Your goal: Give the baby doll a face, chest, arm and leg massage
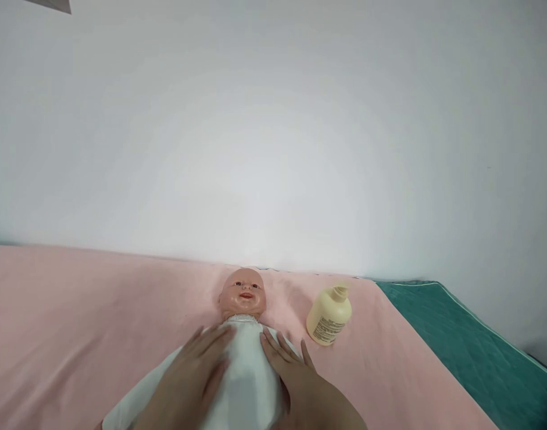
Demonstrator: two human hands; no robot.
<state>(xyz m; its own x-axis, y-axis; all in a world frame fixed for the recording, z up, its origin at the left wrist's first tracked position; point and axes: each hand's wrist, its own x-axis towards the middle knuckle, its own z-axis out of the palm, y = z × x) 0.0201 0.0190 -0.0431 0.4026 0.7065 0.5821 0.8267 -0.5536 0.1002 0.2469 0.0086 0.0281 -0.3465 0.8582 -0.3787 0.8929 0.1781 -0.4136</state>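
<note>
Hands: left and right flattish, fingers extended, resting on white garment of doll. Doll face-up on pink cloth; cream pump bottle right of doll's head. Green quilted cover beyond bottle.

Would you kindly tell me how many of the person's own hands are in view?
2: the left hand and the right hand, at opposite sides of the chest of the doll's white top. Neither is hidden.
</note>
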